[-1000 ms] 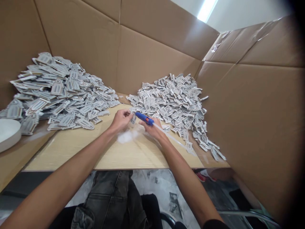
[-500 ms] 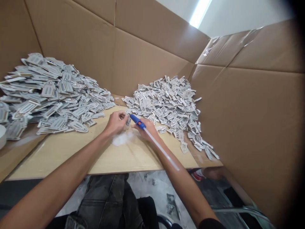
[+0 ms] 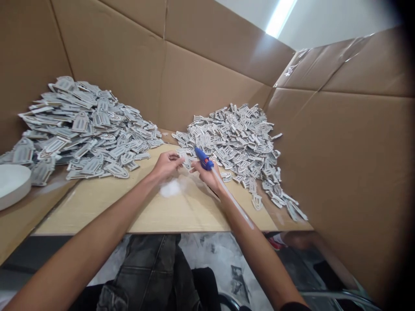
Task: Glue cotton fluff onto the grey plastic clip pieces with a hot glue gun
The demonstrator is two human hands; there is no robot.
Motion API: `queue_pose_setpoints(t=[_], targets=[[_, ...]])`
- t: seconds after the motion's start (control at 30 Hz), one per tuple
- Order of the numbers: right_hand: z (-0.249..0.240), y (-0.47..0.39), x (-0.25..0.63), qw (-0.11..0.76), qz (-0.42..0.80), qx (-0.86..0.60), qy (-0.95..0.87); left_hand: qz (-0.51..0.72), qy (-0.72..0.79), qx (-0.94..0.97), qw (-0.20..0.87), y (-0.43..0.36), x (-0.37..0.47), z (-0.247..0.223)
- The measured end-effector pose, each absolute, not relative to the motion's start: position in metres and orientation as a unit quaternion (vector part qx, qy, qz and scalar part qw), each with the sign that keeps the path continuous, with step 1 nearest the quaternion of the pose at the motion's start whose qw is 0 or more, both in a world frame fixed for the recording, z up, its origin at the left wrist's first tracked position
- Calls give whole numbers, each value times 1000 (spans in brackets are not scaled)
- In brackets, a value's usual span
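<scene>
Yellowish board (image 3: 106, 209) | cardboard walls (image 3: 207, 69) | left grip (image 3: 166, 166) pinches piece (image 3: 186, 161) | right grip (image 3: 208, 176) clasps glue gun (image 3: 203, 157)

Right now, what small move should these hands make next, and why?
Probably the right hand should help steady the small grey piece: the left hand pinches it, the right fingers are close beside it, and the blue tool in the right hand points past it.

On the tabletop (image 3: 106, 211), a left pile of pieces (image 3: 94, 129) and a right pile (image 3: 233, 138) are backed by a cardboard wall (image 3: 207, 71). What seems a dish (image 3: 20, 193) is set before the left pile; a glue gun (image 3: 204, 159) is held before the right.
</scene>
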State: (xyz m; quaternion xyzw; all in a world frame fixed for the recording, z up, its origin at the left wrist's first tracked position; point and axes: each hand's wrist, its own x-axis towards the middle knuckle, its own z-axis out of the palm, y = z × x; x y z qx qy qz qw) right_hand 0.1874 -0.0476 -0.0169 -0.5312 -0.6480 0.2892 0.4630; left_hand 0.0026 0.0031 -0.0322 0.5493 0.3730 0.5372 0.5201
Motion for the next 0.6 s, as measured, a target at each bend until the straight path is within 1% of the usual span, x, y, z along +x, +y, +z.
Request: queue_pose_setpoints(t=[0.13, 0.47, 0.53, 0.6], targets=[[-18, -47, 187, 433, 299, -526, -668, 536, 371, 540, 533, 3, 2, -32], [-16, -47, 182, 453, 400, -488, -630, 527, 371, 513, 567, 0, 4, -28], [-15, -48, 183, 462, 412, -483, -619, 557, 387, 495, 543, 3, 1, -27], [-14, -48, 184, 470, 414, -487, -609, 614, 405, 478, 480, 7, -5, -24]])
